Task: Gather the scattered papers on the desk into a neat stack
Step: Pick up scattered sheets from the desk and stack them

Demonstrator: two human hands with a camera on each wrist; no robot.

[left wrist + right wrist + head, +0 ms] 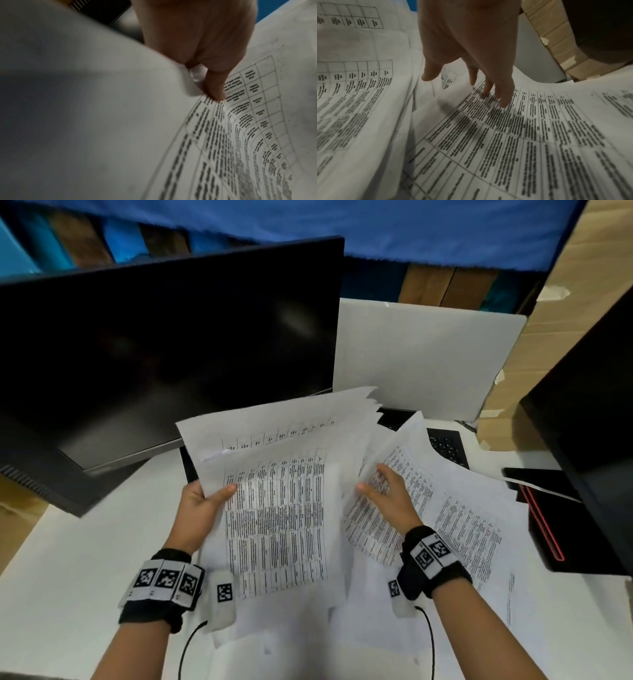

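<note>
My left hand holds a bundle of printed sheets lifted off the desk, thumb on top and fingers underneath at its left edge. The left wrist view shows the thumb pressing the top sheet with its printed table. My right hand lies with straight fingers on a loose printed sheet to the right; in the right wrist view its fingertips touch that sheet. More scattered sheets spread over the desk at the right, partly covering a black keyboard.
A large dark monitor stands at the left rear, a white panel behind the papers. A black case with a red stripe sits at the right. Cardboard rises at the far right. Bare white desk shows at the front left.
</note>
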